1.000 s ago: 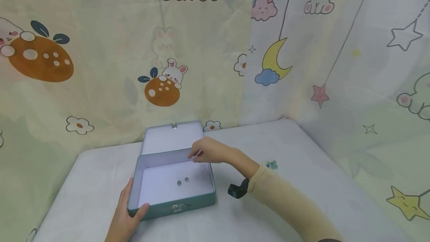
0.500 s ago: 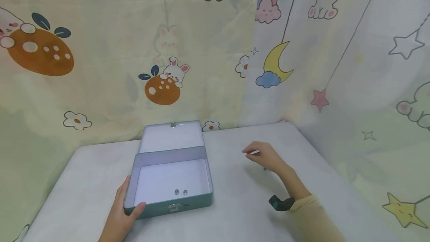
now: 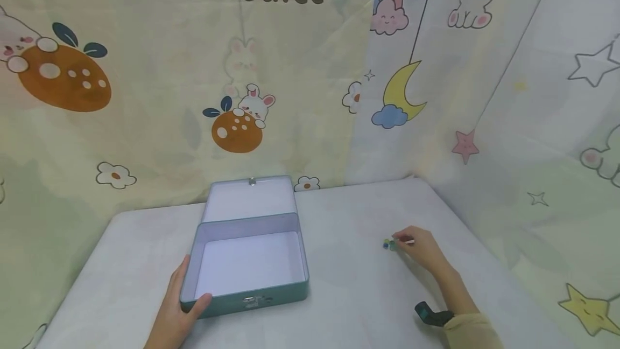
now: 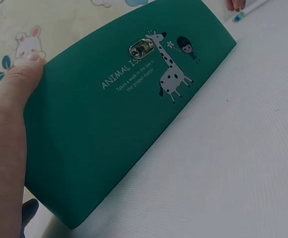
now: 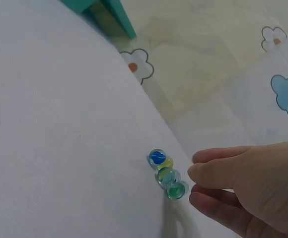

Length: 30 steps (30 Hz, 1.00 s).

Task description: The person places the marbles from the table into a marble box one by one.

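Observation:
A green tin box with a white inside sits on the white table, its hinged lid laid back. My left hand holds the box's front left corner, thumb over the front rim and fingers along the side. In the left wrist view the box's front shows a giraffe print and a metal clasp. To the right of the box, a small cluster of glass marbles lies on the cloth, blue, yellow and green. My right hand is right beside them, thumb and fingers slightly bent, with a gap before the marbles in the right wrist view.
A white cloth covers the table. Behind it and at the right hangs a printed curtain with rabbits, a moon and stars. A dark wrist camera sits on the right wrist.
My right hand has moved from over the box rightward to the marbles. Two marbles seen inside the box earlier rolled toward its front wall and are out of sight now. My left hand stays put.

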{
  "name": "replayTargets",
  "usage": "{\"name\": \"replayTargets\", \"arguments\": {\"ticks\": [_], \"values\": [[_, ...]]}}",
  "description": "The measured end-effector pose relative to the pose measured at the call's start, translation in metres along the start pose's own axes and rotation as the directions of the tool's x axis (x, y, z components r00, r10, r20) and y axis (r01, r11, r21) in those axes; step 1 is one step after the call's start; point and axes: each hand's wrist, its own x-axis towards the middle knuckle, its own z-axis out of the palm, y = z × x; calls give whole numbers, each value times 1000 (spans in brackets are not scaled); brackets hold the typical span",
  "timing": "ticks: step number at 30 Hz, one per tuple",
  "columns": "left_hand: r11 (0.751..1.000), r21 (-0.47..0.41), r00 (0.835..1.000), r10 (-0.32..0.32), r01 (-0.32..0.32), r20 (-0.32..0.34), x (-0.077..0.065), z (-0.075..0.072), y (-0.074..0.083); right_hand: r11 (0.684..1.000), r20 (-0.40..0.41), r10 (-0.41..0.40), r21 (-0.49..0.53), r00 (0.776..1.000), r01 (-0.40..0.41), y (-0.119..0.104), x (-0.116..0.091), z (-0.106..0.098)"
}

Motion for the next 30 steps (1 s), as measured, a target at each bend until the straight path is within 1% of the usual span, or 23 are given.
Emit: {"name": "replayTargets", "arguments": {"ticks": [6,8,13,18,23,26,30], "values": [[1000,11,1000,-3,3,-8,-1,1,-1,997,65,75,-26,995,-74,-3,-4,-1],[1000,9,1000,-3,3,-6,-1,1,-1,996,76,82,-32,994,-80,-3,-4,-2],[1000,5,1000,-17,17,15,2,-1,-1,997,83,69,-41,994,-66,0,-5,-2],[1000,-1,1000,-11,12,12,3,1,-1,995,92,90,-59,992,-85,4,-6,-3],[999,13,999,-29,29,17,2,1,-2,994,91,100,-56,991,-95,3,-9,-2],[999,16,999,-40,40,17,2,0,-2,994,95,95,-56,991,-90,2,-9,-2],[999,-9,999,-32,32,18,3,1,0,994,86,66,-89,994,-58,-1,-10,-4]]}}
